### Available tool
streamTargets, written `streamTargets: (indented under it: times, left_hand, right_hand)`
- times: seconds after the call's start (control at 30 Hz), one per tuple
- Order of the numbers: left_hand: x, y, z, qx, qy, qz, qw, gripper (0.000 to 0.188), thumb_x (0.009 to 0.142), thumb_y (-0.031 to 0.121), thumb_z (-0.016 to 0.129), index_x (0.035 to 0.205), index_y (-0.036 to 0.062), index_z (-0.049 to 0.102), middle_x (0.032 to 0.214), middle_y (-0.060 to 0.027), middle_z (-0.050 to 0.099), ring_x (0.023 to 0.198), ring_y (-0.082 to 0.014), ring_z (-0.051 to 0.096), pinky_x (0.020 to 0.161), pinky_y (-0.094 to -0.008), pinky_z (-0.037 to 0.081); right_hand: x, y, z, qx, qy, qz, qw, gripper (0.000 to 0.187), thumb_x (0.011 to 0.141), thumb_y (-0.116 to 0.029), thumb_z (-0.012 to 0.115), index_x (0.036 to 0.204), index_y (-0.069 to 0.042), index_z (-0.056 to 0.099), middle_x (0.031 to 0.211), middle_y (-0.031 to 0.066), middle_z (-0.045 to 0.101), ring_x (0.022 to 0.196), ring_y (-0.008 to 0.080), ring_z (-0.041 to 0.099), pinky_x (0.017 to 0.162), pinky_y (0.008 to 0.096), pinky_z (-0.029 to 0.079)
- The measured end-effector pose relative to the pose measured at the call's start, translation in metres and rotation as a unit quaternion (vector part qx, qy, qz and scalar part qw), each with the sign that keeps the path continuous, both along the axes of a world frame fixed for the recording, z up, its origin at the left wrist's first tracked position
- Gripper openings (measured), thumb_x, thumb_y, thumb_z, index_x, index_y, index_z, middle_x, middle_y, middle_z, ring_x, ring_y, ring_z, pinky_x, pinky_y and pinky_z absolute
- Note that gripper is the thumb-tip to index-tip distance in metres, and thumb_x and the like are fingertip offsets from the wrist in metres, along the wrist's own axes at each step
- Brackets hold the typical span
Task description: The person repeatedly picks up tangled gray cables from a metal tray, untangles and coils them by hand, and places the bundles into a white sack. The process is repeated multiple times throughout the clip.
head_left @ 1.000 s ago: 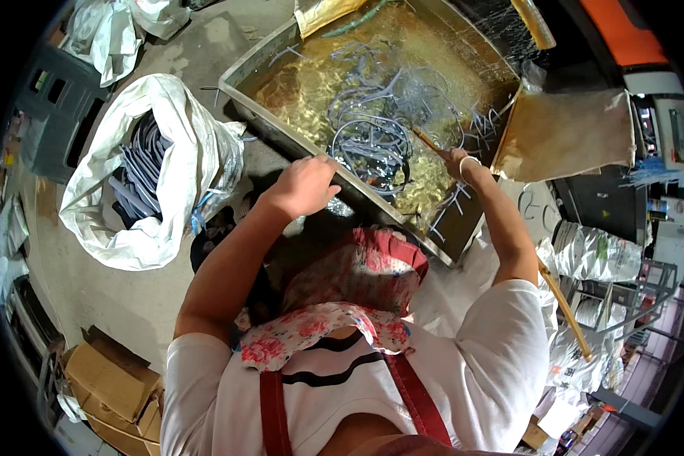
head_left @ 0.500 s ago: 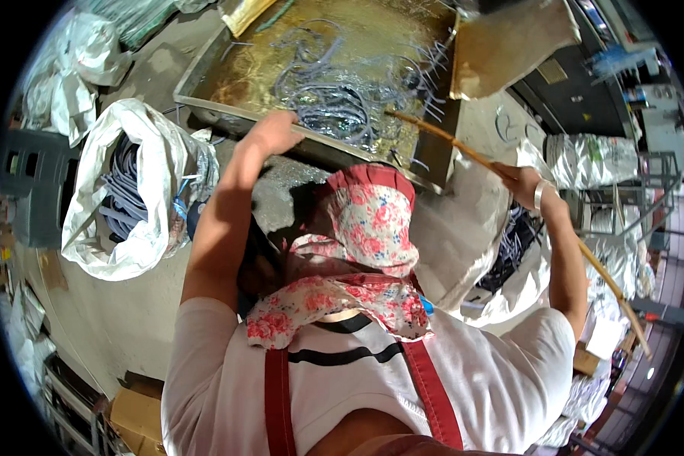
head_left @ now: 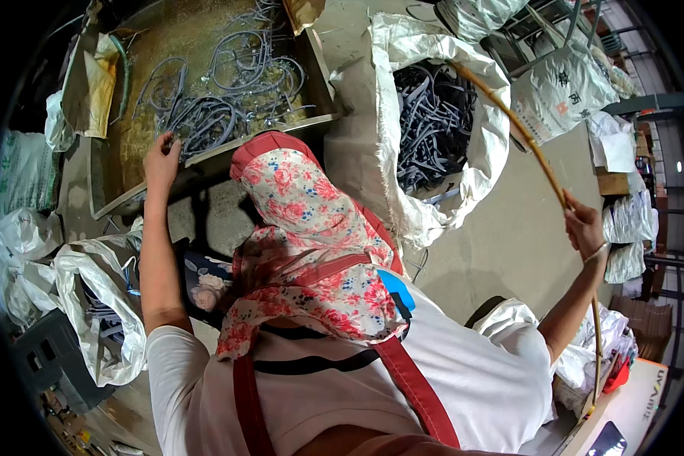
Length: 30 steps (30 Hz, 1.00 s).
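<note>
A long thin wooden stick (head_left: 538, 148) is held in my right hand (head_left: 585, 226), its fingers wrapped round the shaft, out to the right. The far end of the stick slants over the mouth of a big white woven sack (head_left: 495, 152) full of short dark grey rubber-like strips (head_left: 427, 125). On the left, my left hand (head_left: 162, 163) is at the near rim of a shallow metal tray (head_left: 213, 150), fingers raised and loosely apart, with nothing visible in them. Coiled grey tubes (head_left: 205, 121) lie in the tray's yellowish water, close to that hand.
Another white sack (head_left: 129, 334) with grey tubing stands at the left, beside a dark plastic stool (head_left: 57, 353). Filled white bags (head_left: 562, 95) and a metal frame are at the far right. A carton (head_left: 638, 410) sits at lower right. A yellowish sheet (head_left: 101, 87) leans at the tray's left.
My view has turned right, bringing the sack of strips toward the middle. The stick's far end has moved from over the tray to over this sack. My left hand remains by the tray rim.
</note>
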State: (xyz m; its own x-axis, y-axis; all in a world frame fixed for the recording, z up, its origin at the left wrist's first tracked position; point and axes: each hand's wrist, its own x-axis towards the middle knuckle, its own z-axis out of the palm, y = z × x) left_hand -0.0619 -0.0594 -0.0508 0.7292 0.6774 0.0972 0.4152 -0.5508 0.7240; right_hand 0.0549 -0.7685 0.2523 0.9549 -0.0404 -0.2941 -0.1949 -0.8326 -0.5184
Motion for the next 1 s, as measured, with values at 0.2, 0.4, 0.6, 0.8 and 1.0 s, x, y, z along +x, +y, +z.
streamTargets:
  times: [0.2, 0.4, 0.6, 0.8, 1.0]
  left_hand:
    - [0.067, -0.219, 0.145, 0.177, -0.295, -0.481, 0.806, 0.031, 0.075, 0.019, 0.06, 0.104, 0.01, 0.06, 0.113, -0.0083, 0.055, 0.107, -0.0266, 0.048, 0.096, -0.0411, 0.031]
    - [0.101, -0.313, 0.101, 0.427, 0.047, -0.571, 0.7, 0.052, 0.077, 0.055, 0.05, 0.084, 0.0064, 0.068, 0.098, -0.0089, 0.062, 0.111, -0.0234, 0.048, 0.104, -0.0429, 0.021]
    - [0.092, -0.244, 0.064, 0.266, 0.222, -0.455, 0.821, 0.058, 0.076, 0.06, 0.048, 0.072, 0.006, 0.069, 0.071, -0.0123, 0.064, 0.073, -0.0275, 0.061, 0.088, -0.042, 0.033]
    - [0.063, -0.241, 0.1, -0.002, -0.188, -0.466, 0.864, 0.043, 0.077, 0.033, 0.062, 0.103, -0.0016, 0.057, 0.107, -0.0165, 0.056, 0.098, -0.0289, 0.055, 0.093, -0.037, 0.037]
    - [0.036, -0.113, 0.118, -0.031, -0.215, -0.106, 0.97, 0.035, 0.078, 0.017, 0.062, 0.108, -0.0004, 0.056, 0.106, -0.0147, 0.058, 0.1, -0.0238, 0.055, 0.089, -0.0324, 0.043]
  right_hand:
    - [0.101, 0.004, -0.136, -0.243, -0.146, 0.122, 0.951, 0.03, 0.083, -0.015, 0.054, 0.113, -0.013, 0.058, 0.085, 0.0181, 0.062, 0.075, 0.0272, 0.06, 0.069, 0.0353, 0.046]
    - [0.239, 0.044, -0.239, -0.319, -0.111, 0.13, 0.932, 0.034, 0.08, -0.016, 0.051, 0.114, -0.015, 0.054, 0.095, 0.0193, 0.061, 0.09, 0.0354, 0.058, 0.075, 0.0417, 0.046]
    - [0.262, 0.069, -0.289, -0.329, -0.067, 0.117, 0.935, 0.035, 0.086, -0.029, 0.043, 0.103, -0.003, 0.06, 0.099, 0.0247, 0.059, 0.097, 0.0401, 0.054, 0.082, 0.0455, 0.044]
    - [0.233, 0.213, -0.146, -0.324, -0.263, 0.218, 0.882, 0.02, 0.081, -0.024, 0.055, 0.092, -0.009, 0.062, 0.092, 0.016, 0.061, 0.087, 0.036, 0.057, 0.072, 0.0407, 0.047]
    - [0.179, 0.42, -0.134, -0.011, -0.454, 0.51, 0.731, 0.009, 0.079, -0.02, 0.06, 0.08, -0.011, 0.06, 0.077, 0.0102, 0.057, 0.071, 0.0312, 0.057, 0.061, 0.0392, 0.045]
